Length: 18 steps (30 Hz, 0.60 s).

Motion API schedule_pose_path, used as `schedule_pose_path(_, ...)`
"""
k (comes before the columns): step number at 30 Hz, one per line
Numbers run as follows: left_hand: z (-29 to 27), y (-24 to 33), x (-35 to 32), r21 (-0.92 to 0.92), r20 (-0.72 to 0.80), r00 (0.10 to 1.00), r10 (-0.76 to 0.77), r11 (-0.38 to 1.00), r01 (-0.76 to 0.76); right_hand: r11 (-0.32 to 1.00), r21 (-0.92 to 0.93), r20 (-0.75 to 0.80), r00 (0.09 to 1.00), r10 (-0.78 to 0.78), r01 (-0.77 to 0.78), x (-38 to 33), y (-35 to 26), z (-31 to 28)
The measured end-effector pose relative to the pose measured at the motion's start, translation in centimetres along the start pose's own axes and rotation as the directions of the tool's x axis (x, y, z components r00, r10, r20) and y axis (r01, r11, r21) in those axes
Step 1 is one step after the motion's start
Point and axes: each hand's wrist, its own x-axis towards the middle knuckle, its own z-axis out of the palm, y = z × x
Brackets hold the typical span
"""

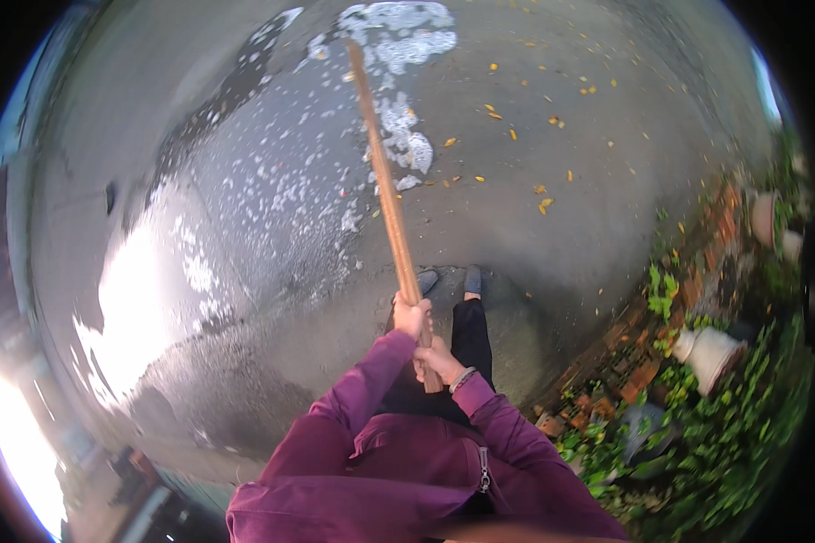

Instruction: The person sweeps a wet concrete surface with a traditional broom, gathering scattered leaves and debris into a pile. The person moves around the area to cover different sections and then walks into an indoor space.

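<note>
A long wooden pole [385,181] slants away from my body, its far end up by the white foam on the wet ground. Whether a head is fixed to that far end, I cannot make out. My left hand [412,317] is wrapped round the pole higher up, in front of my waist. Just below it, my right hand [438,360] grips the same pole close to its near end, which pokes out beneath the fingers. White foam [407,149] lies in patches beside and beyond the pole.
Yellow leaves [543,204] are scattered over the wet concrete on the right. A brick edging [638,376] borders green plants [724,452] at the lower right, with a pale pot [706,357] among them. My shoes [473,279] stand on the wet ground. Bright glare covers ground at left.
</note>
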Motion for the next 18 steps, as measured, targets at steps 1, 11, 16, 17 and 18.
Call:
schedule_pose_path(1,-1.6,-0.7,-0.8,-0.102,-0.001,1.000,0.015,0.995,-0.015,0.993,-0.093,0.001,0.998,0.069,-0.069,-0.2,0.6,0.6)
schedule_pose_path(11,-6.3,-9.0,4.9,-0.407,-0.331,0.899,-0.287,0.903,0.138,0.842,-0.254,0.027,0.867,0.498,-0.476,7.1,2.3,-2.3)
schedule_pose_path(16,8.3,-7.1,6.4,0.318,-0.071,0.966,-0.248,0.913,0.257,0.946,0.117,-0.204,0.925,0.320,-0.301,1.2,-2.4,-10.7)
schedule_pose_path(17,10.7,-6.5,6.3,0.520,-0.029,0.981,-0.191,0.835,0.178,0.964,0.124,-0.317,0.911,0.264,-0.237,0.5,-3.2,-11.4)
schedule_pose_path(18,12.0,-5.8,6.3,0.478,0.087,0.976,-0.200,0.868,0.136,0.974,0.123,-0.270,0.938,0.217,-0.190,0.3,-3.8,-11.6)
